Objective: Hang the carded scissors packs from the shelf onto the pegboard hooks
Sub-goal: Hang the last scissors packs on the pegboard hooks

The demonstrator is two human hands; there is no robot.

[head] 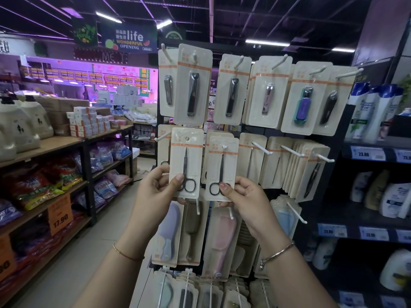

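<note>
I stand before the pegboard (262, 130), a scissors pack in each hand. My left hand (155, 185) has its grip clamped on the lower part of the left pack (186, 162), thumb pressed over the scissors' handles, fingers behind the card. This pack is upright and off any hook; its round hang hole shows open near the top. My right hand (244, 196) has its grip clamped on the bottom of the right pack (221, 168), thumb on the black loops. That pack's hole sits on a white hook (224, 147), whose tip pokes through the card. More packs hang behind it. The two packs are side by side, just apart. Nail clippers (193, 94) hang in the row above, combs (219, 238) in the row below. A bracelet (277, 253) circles each wrist.
</note>
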